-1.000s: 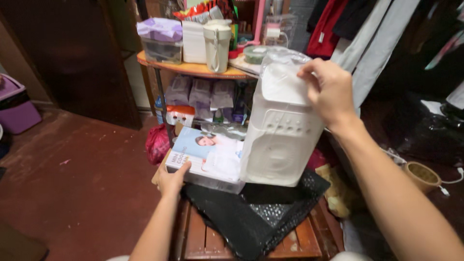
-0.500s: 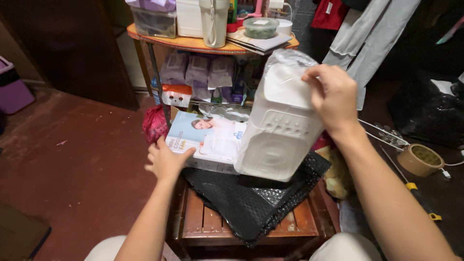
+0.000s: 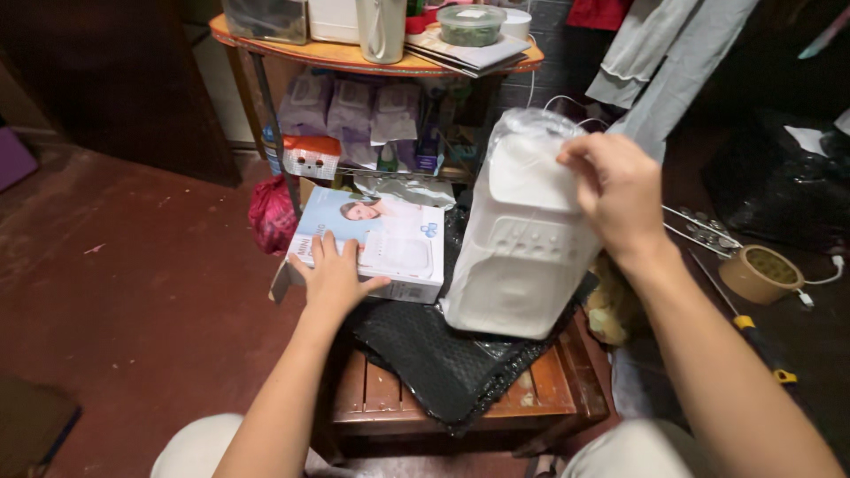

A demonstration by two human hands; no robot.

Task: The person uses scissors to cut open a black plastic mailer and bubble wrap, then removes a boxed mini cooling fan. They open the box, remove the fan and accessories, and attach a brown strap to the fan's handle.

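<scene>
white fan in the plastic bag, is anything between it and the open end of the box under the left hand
Nothing visible does. The white fan stands on the black bubble mailer, right beside the box. The left hand lies flat on the box; the right hand grips the fan's top.

Appliance: white, in clear plastic
Box: pale blue and white
Bubble wrap: black
Stool: reddish-brown slats
Tape roll: tan

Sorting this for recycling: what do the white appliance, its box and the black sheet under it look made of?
White appliance: seemingly matte moulded plastic, inside a thin clear film bag that glints. Box: printed glossy cardboard with an open flap. Black sheet: likely plastic bubble wrap, going by its dimpled, shiny surface.
</scene>
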